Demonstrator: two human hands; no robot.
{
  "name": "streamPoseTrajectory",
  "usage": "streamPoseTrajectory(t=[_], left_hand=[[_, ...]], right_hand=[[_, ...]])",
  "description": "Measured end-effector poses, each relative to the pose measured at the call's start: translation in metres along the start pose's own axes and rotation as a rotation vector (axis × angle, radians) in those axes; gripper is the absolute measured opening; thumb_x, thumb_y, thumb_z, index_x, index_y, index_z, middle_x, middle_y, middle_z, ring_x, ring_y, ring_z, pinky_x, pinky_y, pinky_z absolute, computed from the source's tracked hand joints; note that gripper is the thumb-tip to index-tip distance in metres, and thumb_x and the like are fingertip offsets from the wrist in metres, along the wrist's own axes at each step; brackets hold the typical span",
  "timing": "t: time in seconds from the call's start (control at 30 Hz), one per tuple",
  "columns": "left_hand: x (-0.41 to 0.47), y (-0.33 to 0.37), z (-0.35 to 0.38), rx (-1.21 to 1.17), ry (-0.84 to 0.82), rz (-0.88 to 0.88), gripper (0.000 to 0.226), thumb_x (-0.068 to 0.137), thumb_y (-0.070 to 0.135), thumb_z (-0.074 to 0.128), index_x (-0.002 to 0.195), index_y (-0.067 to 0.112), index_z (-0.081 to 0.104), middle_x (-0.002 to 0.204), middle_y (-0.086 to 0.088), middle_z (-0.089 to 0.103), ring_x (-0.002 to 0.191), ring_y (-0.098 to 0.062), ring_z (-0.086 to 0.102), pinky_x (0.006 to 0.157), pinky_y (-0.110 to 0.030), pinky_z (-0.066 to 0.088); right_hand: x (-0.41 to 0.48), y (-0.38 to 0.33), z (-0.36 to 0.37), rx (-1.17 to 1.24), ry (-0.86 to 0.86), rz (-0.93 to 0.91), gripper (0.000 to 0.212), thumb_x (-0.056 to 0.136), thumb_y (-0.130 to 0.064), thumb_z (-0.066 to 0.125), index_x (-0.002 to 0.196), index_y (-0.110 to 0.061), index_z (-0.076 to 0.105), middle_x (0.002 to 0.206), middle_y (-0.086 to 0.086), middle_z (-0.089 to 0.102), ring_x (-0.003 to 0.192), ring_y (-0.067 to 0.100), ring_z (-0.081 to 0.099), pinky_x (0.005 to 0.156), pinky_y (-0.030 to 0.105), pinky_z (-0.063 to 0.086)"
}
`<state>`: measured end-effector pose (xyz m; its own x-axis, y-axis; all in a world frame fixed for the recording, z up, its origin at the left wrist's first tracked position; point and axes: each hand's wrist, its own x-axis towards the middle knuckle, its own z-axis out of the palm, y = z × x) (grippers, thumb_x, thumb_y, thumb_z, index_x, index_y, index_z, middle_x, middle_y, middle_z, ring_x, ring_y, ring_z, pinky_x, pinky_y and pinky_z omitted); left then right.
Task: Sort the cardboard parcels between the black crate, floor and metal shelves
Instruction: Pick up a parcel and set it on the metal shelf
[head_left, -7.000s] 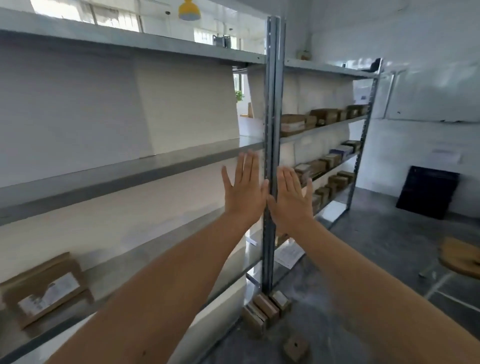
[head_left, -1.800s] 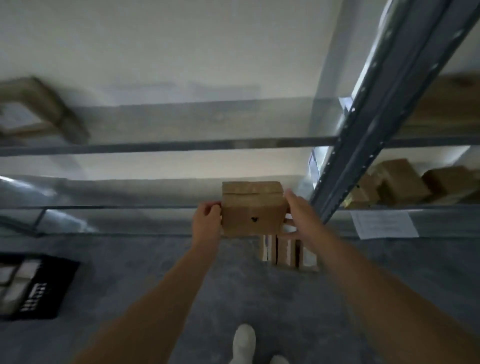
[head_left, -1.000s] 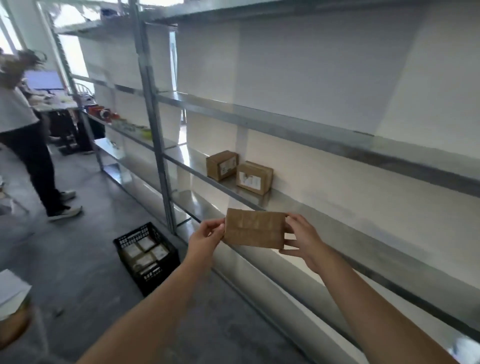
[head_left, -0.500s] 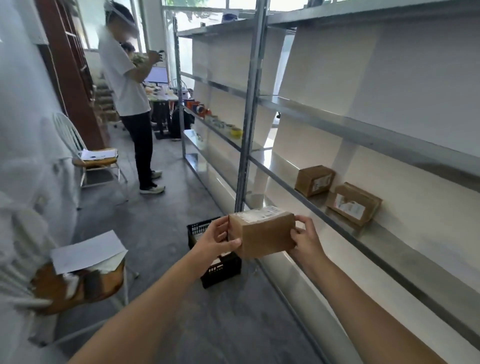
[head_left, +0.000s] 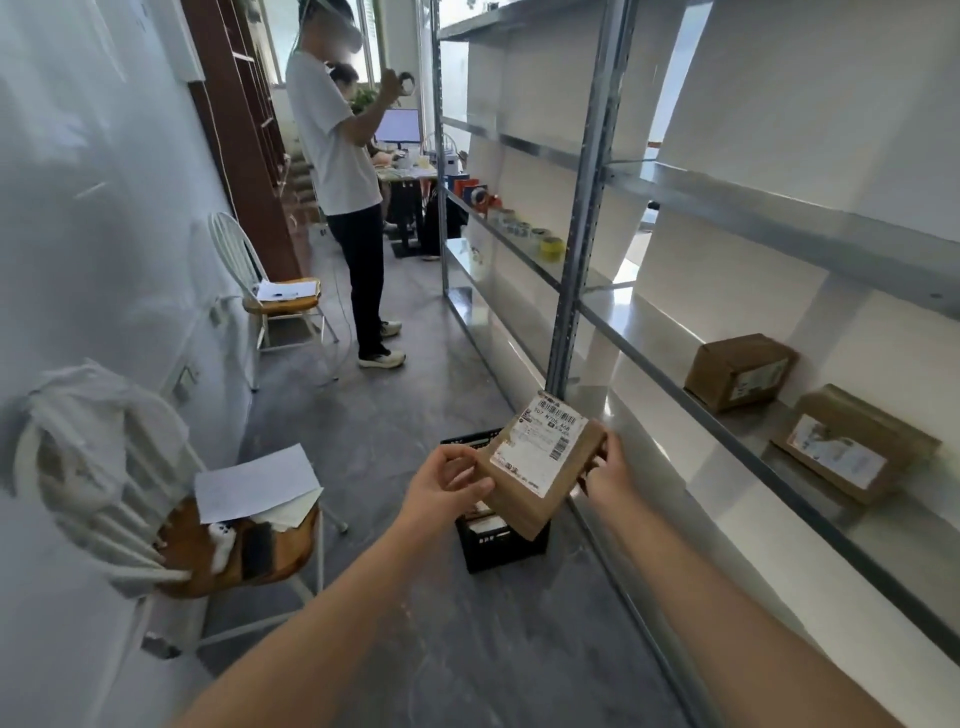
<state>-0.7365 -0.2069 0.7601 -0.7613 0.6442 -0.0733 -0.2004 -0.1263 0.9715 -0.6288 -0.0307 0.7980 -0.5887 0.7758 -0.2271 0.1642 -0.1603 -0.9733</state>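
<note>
Cardboard parcel (head_left: 540, 475) held in mid-air between both hands, tilted, its white shipping label (head_left: 540, 447) facing up toward the camera. Left hand (head_left: 441, 486): fingers curled against the parcel's left edge, thumb on the top edge. Right hand (head_left: 608, 475): fingers wrapped around the right end, mostly hidden behind the box. Both hands grasp the parcel.

Black crate (head_left: 498, 540) sits on the grey floor (head_left: 415, 649) directly below and behind the held parcel, just beside the base of the metal shelves (head_left: 675, 395); contents partly hidden, some labelled items visible inside.

On the middle shelf to the right: two more parcels, the nearer one (head_left: 852, 447) lying tilted, label outward; the farther one (head_left: 740, 371) just beyond it, apart.

Left side: a chair (head_left: 234, 545) with loose papers on the seat. A standing person (head_left: 348, 182) farther down the aisle, beside a second chair (head_left: 280, 301).
</note>
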Motion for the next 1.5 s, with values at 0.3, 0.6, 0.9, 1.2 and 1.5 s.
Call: streamPoseTrajectory(t=[0.3, 0.6, 0.9, 1.2, 1.5], left_hand=[[0.083, 0.022, 0.037, 0.014, 0.22, -0.106, 0.01, 0.096, 0.013, 0.057, 0.089, 0.01, 0.051, 0.093, -0.009, 0.068, 0.078, -0.014, 0.066, 0.071, -0.028, 0.056], [0.154, 0.024, 0.064, -0.106, 0.316, -0.121, 0.037, 0.1, -0.001, 0.043, 0.134, 0.009, 0.052, 0.111, -0.006, 0.066, 0.091, -0.012, 0.066, 0.074, -0.019, 0.058], [0.213, 0.006, 0.013, -0.097, 0.388, -0.142, 0.041, 0.098, -0.004, 0.045, 0.139, 0.002, 0.048, 0.13, -0.016, 0.06, 0.099, -0.018, 0.063, 0.071, -0.016, 0.057], [0.312, 0.005, -0.078, -0.05, 0.387, -0.245, 0.025, 0.1, 0.004, 0.046, 0.118, 0.01, 0.062, 0.108, -0.006, 0.068, 0.097, -0.019, 0.065, 0.083, -0.03, 0.055], [0.393, 0.008, -0.13, 0.016, 0.269, -0.295, 0.012, 0.1, 0.012, 0.051, 0.091, 0.011, 0.059, 0.1, -0.009, 0.067, 0.089, -0.02, 0.067, 0.076, -0.033, 0.059]], right_hand=[[0.109, -0.029, 0.033, 0.045, -0.247, 0.072, 0.038, 0.105, -0.016, 0.032, 0.133, -0.031, 0.055, 0.117, 0.008, 0.068, 0.099, 0.026, 0.069, 0.087, 0.047, 0.058], [0.189, -0.041, 0.033, 0.087, -0.41, 0.08, 0.043, 0.107, -0.013, 0.029, 0.14, -0.032, 0.047, 0.122, 0.006, 0.066, 0.102, 0.024, 0.068, 0.084, 0.041, 0.058], [0.233, -0.036, 0.096, 0.02, -0.46, 0.137, 0.044, 0.106, -0.011, 0.035, 0.144, -0.032, 0.044, 0.124, -0.004, 0.065, 0.102, 0.018, 0.067, 0.078, 0.04, 0.056], [0.289, -0.042, 0.188, -0.096, -0.382, 0.228, 0.047, 0.107, -0.015, 0.03, 0.14, -0.046, 0.045, 0.106, -0.013, 0.07, 0.096, 0.02, 0.066, 0.091, 0.058, 0.051], [0.335, -0.053, 0.239, -0.137, -0.301, 0.225, 0.049, 0.105, -0.011, 0.031, 0.146, -0.037, 0.041, 0.123, -0.009, 0.065, 0.099, 0.019, 0.068, 0.072, 0.041, 0.056]])
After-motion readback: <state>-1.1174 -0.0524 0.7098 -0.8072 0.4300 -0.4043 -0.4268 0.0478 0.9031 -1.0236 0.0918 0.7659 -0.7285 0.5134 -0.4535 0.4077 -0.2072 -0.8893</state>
